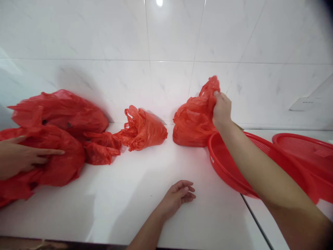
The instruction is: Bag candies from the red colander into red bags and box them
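Observation:
My right hand (222, 108) reaches to the back of the white counter. It grips the gathered top of a red plastic bag (194, 121), which stands full against the tiled wall. My left hand (178, 196) hovers over or rests on the counter in front, holding nothing, its fingers loosely bent and apart. Left of my right hand's bag lies a smaller wrapped red plastic bag (148, 130), its handles bunched toward the left. What the bags contain is hidden.
Another person's hand (28, 156) lies on a large red bag (65, 163) at the left. Behind it is another big red bag (65, 111), with a small knotted one (101, 149) beside. Red plastic baskets (223, 170) (299, 139) stand at the right, under my right forearm and beyond.

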The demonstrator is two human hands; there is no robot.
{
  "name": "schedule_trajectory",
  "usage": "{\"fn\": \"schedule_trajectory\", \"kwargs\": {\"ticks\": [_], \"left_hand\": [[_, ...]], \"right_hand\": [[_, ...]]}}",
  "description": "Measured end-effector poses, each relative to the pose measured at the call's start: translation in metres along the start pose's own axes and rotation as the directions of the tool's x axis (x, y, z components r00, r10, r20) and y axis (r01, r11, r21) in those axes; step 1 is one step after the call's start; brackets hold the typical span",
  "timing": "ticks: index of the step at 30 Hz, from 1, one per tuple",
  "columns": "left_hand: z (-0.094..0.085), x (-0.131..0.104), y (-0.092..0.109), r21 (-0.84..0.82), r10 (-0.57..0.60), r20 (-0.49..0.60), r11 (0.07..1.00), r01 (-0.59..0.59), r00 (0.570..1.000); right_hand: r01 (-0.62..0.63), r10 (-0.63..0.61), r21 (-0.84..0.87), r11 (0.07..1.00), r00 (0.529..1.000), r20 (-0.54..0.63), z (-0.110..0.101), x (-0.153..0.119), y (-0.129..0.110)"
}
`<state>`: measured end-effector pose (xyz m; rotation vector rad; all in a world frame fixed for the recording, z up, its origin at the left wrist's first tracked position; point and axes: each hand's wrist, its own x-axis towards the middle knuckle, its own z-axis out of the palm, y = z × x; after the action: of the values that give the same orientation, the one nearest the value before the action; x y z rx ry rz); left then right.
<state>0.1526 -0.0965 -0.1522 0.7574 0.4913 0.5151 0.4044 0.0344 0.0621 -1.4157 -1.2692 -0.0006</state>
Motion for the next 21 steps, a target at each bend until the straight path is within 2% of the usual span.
{"fn": "schedule_trajectory", "kwargs": {"ticks": [2, 3, 5, 7, 9, 11, 12, 14, 16, 18, 21], "left_hand": [[-0.003, 0.000, -0.002, -0.014, 0.023, 0.013, 1.000, -0.023, 1.000], [-0.004, -0.001, -0.001, -0.033, 0.038, 0.016, 0.999, -0.038, 0.999], [-0.006, -0.005, 0.002, -0.096, 0.082, 0.022, 0.992, -0.080, 0.996], [-0.006, -0.013, 0.009, -0.168, 0.158, 0.037, 0.974, -0.149, 0.987], [-0.005, -0.022, 0.016, -0.198, 0.233, 0.049, 0.955, -0.219, 0.971], [-0.004, -0.032, 0.023, -0.147, 0.278, -0.024, 0.949, -0.279, 0.960], [-0.005, -0.036, 0.025, -0.091, 0.287, -0.096, 0.951, -0.296, 0.953], [-0.009, -0.045, 0.029, 0.022, 0.307, -0.249, 0.950, -0.311, 0.919], [-0.016, -0.052, 0.033, 0.074, 0.334, -0.359, 0.941, -0.330, 0.871], [-0.023, -0.060, 0.039, 0.065, 0.369, -0.431, 0.923, -0.380, 0.823], [-0.033, -0.070, 0.050, 0.054, 0.395, -0.521, 0.900, -0.432, 0.757]], "right_hand": [[0.044, -0.032, 0.200, 0.979, 0.998, -0.059, -0.008, -0.025, -0.035], [0.045, -0.040, 0.293, 0.955, 0.999, -0.025, -0.012, -0.043, -0.052], [0.000, -0.059, 0.385, 0.923, 0.988, 0.142, -0.017, -0.088, -0.080], [-0.120, -0.031, 0.366, 0.923, 0.923, 0.382, -0.019, -0.137, -0.094], [-0.257, 0.006, 0.341, 0.904, 0.806, 0.591, -0.015, -0.183, -0.093], [-0.389, 0.056, 0.311, 0.867, 0.696, 0.716, -0.008, -0.221, -0.081], [-0.447, 0.080, 0.301, 0.842, 0.656, 0.750, -0.005, -0.235, -0.073], [-0.538, 0.107, 0.320, 0.779, 0.618, 0.779, 0.001, -0.255, -0.057], [-0.595, 0.127, 0.374, 0.711, 0.632, 0.764, 0.002, -0.263, -0.043], [-0.595, 0.181, 0.428, 0.680, 0.702, 0.689, -0.001, -0.264, -0.030], [-0.552, 0.286, 0.462, 0.694, 0.800, 0.527, -0.010, -0.260, -0.012]]}}
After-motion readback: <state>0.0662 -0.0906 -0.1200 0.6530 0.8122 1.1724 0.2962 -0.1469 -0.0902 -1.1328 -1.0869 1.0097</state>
